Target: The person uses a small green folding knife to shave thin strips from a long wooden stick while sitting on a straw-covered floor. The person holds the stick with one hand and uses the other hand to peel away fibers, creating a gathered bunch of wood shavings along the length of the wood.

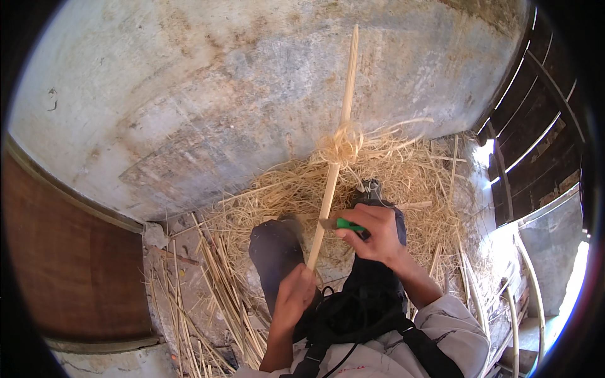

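My left hand (295,293) is closed around the near end of a long pale bamboo strip (330,189), which slants up and away from me past my knees. A bunch of thin curled shavings (342,142) clings to the strip partway along. In my right hand (375,233) is a knife (348,225) with a green and black handle, its fingers wrapped round the grip. The short dark blade lies against the strip, between my left hand and the curls. Part of the handle is hidden by my right fingers.
Loose shavings (416,173) cover the floor ahead of and beside my legs. Several split strips (230,286) lie to the left. A stained wall (208,82) rises in front; a brown wooden panel (75,252) stands left, and dark slats (535,126) right.
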